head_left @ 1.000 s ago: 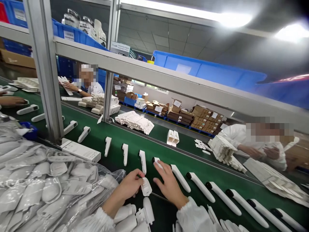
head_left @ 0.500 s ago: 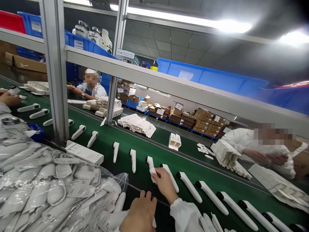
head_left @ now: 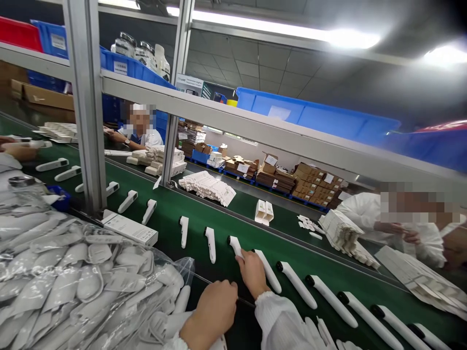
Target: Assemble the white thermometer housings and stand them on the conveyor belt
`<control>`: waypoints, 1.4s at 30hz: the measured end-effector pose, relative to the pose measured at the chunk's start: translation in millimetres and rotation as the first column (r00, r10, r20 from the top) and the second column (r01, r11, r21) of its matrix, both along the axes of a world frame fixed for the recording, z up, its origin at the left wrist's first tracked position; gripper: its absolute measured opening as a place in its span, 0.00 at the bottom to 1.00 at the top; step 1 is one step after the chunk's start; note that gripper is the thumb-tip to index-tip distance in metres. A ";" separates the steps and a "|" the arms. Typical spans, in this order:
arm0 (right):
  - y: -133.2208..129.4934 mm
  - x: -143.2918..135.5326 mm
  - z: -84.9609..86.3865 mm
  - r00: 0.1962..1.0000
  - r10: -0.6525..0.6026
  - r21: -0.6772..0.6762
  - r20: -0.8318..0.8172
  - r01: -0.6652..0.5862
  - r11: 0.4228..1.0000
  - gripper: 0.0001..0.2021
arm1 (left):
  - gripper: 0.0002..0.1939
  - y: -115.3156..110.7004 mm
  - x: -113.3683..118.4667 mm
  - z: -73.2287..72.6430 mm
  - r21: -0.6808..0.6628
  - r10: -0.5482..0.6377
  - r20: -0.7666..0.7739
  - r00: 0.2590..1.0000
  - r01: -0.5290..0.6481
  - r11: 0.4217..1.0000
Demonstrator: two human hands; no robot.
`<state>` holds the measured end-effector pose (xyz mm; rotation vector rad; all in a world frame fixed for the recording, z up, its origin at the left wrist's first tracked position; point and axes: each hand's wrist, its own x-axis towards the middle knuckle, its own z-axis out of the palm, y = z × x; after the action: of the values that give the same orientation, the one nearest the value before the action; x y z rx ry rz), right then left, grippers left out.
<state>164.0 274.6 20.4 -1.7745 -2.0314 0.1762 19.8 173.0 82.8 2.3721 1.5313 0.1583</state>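
Observation:
On the green conveyor belt lies a row of white handheld thermometers with dark tips. My right hand [head_left: 253, 273] is closed round the handle of one thermometer [head_left: 235, 244], whose head points away from me; its lower part is hidden by my fingers. Just to the right rests another thermometer [head_left: 269, 273], close beside my knuckles. Lower in view my left hand [head_left: 214, 311] is curled at the near edge of the belt, back upward, so what its fingers hold, if anything, is hidden. White plastic pieces [head_left: 171, 326] show beside and beneath it.
A plastic bag full of white covers [head_left: 91, 287] fills the lower left. A white box [head_left: 130, 228] lies behind it. A metal post [head_left: 85, 112] and shelf beam [head_left: 255, 116] cross in front. Co-workers sit across the belt; another person's hand [head_left: 22, 149] is at far left.
The thermometers have moved right along the belt, and my right hand has shifted slightly right with one. My left hand's fingers have curled in from a more extended pose.

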 end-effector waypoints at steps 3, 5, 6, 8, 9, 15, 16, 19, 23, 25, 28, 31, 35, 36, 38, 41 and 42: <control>-14.0 3.8 17.7 0.934 0.117 0.011 -0.338 -0.120 0.993 0.20 | 0.18 14.8 -20.8 1.1 0.017 0.048 0.124 0.991 -0.050 0.999; -25.9 2.1 31.1 0.774 0.193 -0.136 -0.603 -0.339 0.931 0.22 | 0.15 23.1 -34.9 2.8 -0.003 0.039 0.341 0.939 -0.040 0.999; -31.8 0.6 37.6 0.679 0.191 -0.211 -0.709 -0.463 0.861 0.22 | 0.13 26.3 -40.9 4.0 -0.015 0.029 0.452 0.892 -0.026 1.000; -41.5 -2.3 48.0 0.517 0.135 -0.284 -0.845 -0.649 0.706 0.23 | 0.10 30.7 -50.1 6.8 -0.012 0.017 0.579 0.815 -0.012 1.000; -44.6 -3.4 51.2 0.457 0.104 -0.285 -0.883 -0.700 0.655 0.22 | 0.10 31.9 -53.5 8.3 0.006 0.015 0.596 0.803 -0.023 1.000; -29.2 -8.4 37.1 0.451 -0.011 -0.293 -0.892 -0.560 0.775 0.18 | 0.19 10.0 -68.9 13.4 0.051 0.145 0.384 0.912 -0.177 0.983; -23.3 -9.6 31.2 0.502 -0.020 -0.297 -0.864 -0.477 0.827 0.16 | 0.23 0.0 -71.6 12.3 0.024 0.178 0.312 0.933 -0.195 0.981; -8.8 -15.0 13.6 0.738 0.002 -0.253 -0.675 -0.233 0.939 0.10 | 0.30 -34.3 -77.7 2.4 -0.091 0.183 0.124 0.975 -0.173 0.981; -3.2 -24.5 -3.9 0.963 0.070 -0.098 -0.260 -0.099 0.990 0.17 | 0.29 -62.7 -78.6 -22.9 -0.101 0.106 0.062 0.992 -0.100 0.990; -3.5 -27.9 -9.3 0.990 0.072 -0.077 -0.124 -0.082 0.994 0.23 | 0.26 -64.5 -76.7 -34.7 0.000 0.096 0.066 0.993 -0.096 0.995; -2.2 -29.0 -12.3 0.997 0.037 -0.090 0.065 -0.031 0.995 0.26 | 0.23 -59.2 -71.5 -43.9 0.119 0.097 0.026 0.995 -0.100 0.988; 2.4 -25.2 -10.4 0.988 0.004 -0.106 0.155 0.012 0.994 0.25 | 0.23 -52.8 -63.8 -43.3 0.176 0.089 -0.028 0.996 -0.082 0.981; 3.3 -15.0 -4.0 0.989 -0.002 -0.125 0.151 0.021 0.992 0.24 | 0.21 -46.4 -53.8 -37.9 0.151 0.055 -0.043 0.998 -0.048 0.987; 0.3 -12.0 -1.8 0.989 -0.004 -0.120 0.145 0.022 0.993 0.23 | 0.20 -44.6 -52.5 -36.4 0.129 0.055 -0.029 0.998 -0.051 0.990; -10.9 -6.6 3.8 0.997 0.005 -0.059 0.073 0.000 0.998 0.23 | 0.17 -39.9 -51.8 -32.9 0.075 0.090 0.061 0.994 -0.095 0.993; -37.9 -1.5 15.9 0.946 0.122 0.009 -0.301 -0.125 0.992 0.20 | 0.11 -28.3 -51.7 -25.3 -0.042 0.205 0.396 0.895 -0.206 0.978; -47.8 -1.0 20.7 0.869 0.166 -0.026 -0.466 -0.201 0.979 0.19 | 0.10 -23.1 -50.3 -22.6 -0.111 0.256 0.537 0.803 -0.234 0.966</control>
<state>163.1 226.8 41.1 -1.4010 -1.8491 0.6757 -30.5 149.9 60.3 1.8452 1.5084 0.7891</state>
